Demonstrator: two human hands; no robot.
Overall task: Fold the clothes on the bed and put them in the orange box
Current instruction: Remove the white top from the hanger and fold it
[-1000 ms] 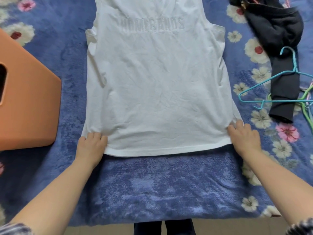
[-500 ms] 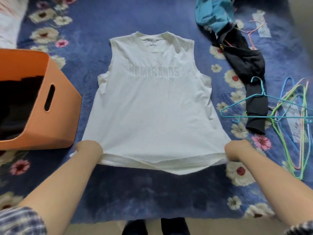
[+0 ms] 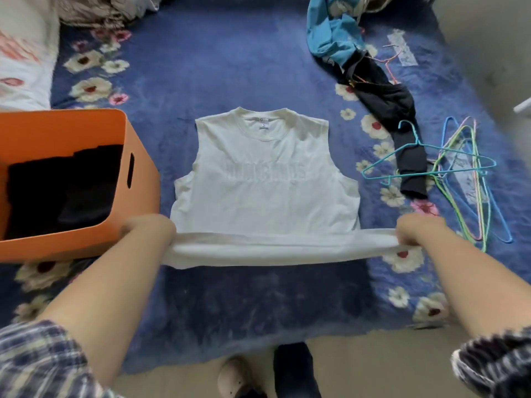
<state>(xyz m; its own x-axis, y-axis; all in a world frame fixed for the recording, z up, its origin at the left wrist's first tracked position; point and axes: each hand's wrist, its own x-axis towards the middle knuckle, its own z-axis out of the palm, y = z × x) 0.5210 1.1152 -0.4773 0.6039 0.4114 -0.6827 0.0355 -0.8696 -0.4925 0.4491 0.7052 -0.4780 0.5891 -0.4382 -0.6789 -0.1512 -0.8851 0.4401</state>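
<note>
A white sleeveless shirt (image 3: 264,179) lies face up in the middle of the blue flowered bed. Its lower hem is lifted off the blanket and stretched taut between my hands. My left hand (image 3: 149,228) grips the hem's left corner, and my right hand (image 3: 416,228) grips the right corner. The orange box (image 3: 143,179) stands at the left, right beside my left hand, with dark folded clothes (image 3: 66,188) inside. A black garment (image 3: 396,116) and a blue garment (image 3: 330,33) lie unfolded at the upper right.
Several coloured wire hangers (image 3: 465,179) lie on the bed at the right, partly over the black garment. White bedding (image 3: 23,61) is bunched at the upper left. The bed's near edge and the floor with my feet (image 3: 270,374) are at the bottom.
Both hands went from lying flat on the hem corners to gripping them and lifting the hem up off the bed. The camera has pulled back, showing the box's inside.
</note>
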